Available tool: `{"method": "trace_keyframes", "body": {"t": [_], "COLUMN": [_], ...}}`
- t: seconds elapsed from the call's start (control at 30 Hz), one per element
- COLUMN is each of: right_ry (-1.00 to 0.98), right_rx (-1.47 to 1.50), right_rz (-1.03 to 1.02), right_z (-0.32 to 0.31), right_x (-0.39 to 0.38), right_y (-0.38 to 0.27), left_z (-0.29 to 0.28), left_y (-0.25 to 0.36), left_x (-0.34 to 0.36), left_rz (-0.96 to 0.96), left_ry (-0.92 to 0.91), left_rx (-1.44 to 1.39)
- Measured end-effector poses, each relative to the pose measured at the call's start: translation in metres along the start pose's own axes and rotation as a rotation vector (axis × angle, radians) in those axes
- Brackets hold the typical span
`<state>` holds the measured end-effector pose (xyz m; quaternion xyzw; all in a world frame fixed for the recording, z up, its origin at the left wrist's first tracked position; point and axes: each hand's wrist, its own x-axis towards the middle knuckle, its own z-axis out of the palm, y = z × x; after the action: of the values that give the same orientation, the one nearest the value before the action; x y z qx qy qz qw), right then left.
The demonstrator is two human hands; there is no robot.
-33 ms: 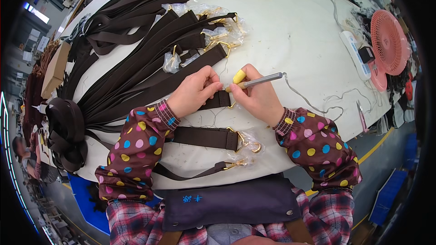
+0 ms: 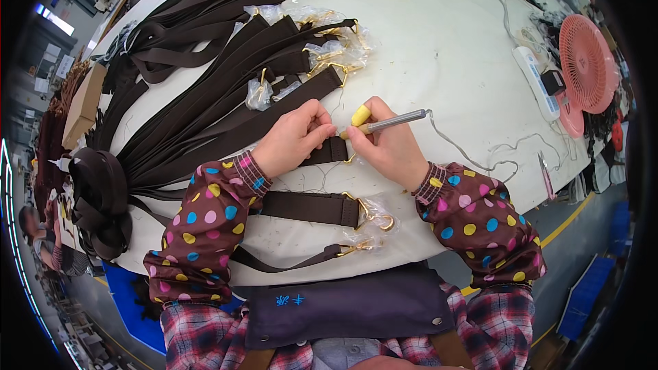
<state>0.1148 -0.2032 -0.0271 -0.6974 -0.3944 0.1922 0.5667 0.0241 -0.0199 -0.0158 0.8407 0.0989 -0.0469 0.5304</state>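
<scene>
My left hand [image 2: 295, 136] is closed, thumb and forefinger pinched at the end of a dark brown webbing strap [image 2: 334, 151]. A gold metal fitting at that strap end is mostly hidden by my fingers. My right hand [image 2: 396, 151] grips a slim silver pen-shaped tool [image 2: 399, 120] with a wire running from its back end. Its tip points left, at the strap end beside my left fingertips. A yellow finger cover [image 2: 360, 116] sits on a right finger. Closer to me lie a wide strap [image 2: 312, 208] and a narrow strap [image 2: 288, 261], both with gold hardware in clear plastic.
Many more brown straps [image 2: 205, 103] fan across the white table [image 2: 439, 48], gathered in a knotted bundle [image 2: 99, 195] at the left. On the right are a white power strip [image 2: 537, 81], a pink fan [image 2: 586, 62], small snips [image 2: 545, 175] and the tool's loose wire [image 2: 466, 159].
</scene>
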Motion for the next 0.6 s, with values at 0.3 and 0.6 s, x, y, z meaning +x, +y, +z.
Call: {"method": "trace_keyframes", "body": {"t": [0.3, 0.6], "right_ry": [-0.010, 0.077], "right_rx": [-0.023, 0.071], "right_rz": [0.014, -0.075], "right_z": [-0.002, -0.002], "right_x": [0.000, 0.000], "right_y": [-0.002, 0.000], "left_z": [0.001, -0.025], "left_y": [0.004, 0.005], "left_x": [-0.001, -0.006], "left_rz": [0.068, 0.169], "left_ry": [-0.004, 0.319], "left_rx": [0.072, 0.250]}}
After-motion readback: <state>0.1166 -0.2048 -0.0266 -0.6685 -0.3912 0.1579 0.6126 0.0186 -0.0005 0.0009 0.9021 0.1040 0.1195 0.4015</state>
